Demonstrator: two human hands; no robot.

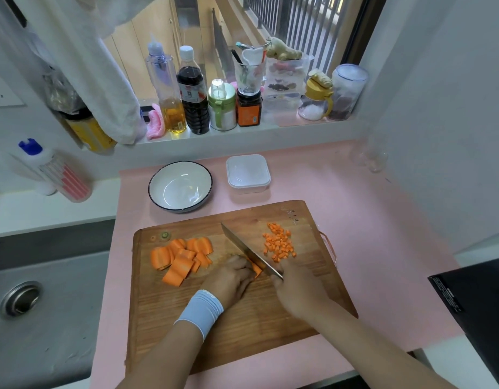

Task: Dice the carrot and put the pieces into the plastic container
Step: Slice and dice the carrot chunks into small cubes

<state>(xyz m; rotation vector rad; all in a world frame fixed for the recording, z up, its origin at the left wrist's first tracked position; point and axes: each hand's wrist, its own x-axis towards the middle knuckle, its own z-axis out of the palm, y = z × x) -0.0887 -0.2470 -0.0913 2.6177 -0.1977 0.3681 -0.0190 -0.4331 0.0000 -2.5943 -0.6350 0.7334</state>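
Note:
On the wooden cutting board [242, 318], my left hand [228, 279] curls over a small stack of carrot strips [256, 269] and holds it down. My right hand [296, 287] grips the handle of a knife [247, 249], whose blade rests against the strips just right of my left fingers. Several carrot slabs [181, 256] lie piled at the board's left. A heap of diced carrot [279, 244] sits at the board's right. The square plastic container [248, 174] stands open behind the board with nothing in it.
A white bowl with a dark rim [180, 186] sits left of the container on the pink mat [369, 220]. A sink [21, 299] lies to the left, a black appliance [472, 299] at the right. Bottles and jars [192, 91] line the windowsill.

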